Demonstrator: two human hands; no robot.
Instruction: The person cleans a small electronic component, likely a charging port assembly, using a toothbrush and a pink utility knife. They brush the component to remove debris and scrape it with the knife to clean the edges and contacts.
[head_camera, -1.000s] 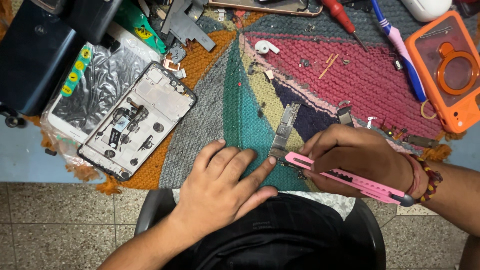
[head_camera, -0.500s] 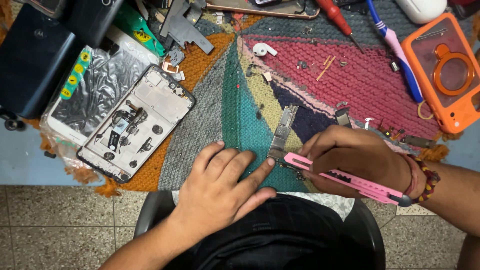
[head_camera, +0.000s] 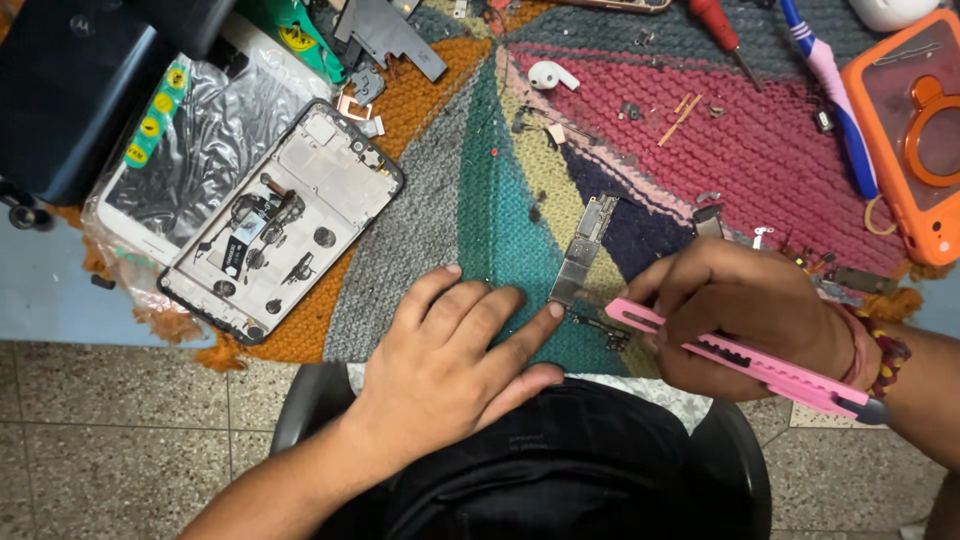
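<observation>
My left hand lies flat on a knitted multicolour mat, its index fingertip touching the near end of a narrow grey circuit board. My right hand grips a pink utility knife, whose tip points at the near end of the board. The board lies on the teal and navy part of the mat, between the two hands. Small loose metal parts sit just under the knife tip.
An opened phone frame lies to the left beside a plastic-wrapped phone and a dark box. An orange phone case, a toothbrush, a screwdriver, a white earbud and small screws lie farther back.
The two hands, the knife and the board keep the same positions relative to each other. Only the camera has shifted slightly.
</observation>
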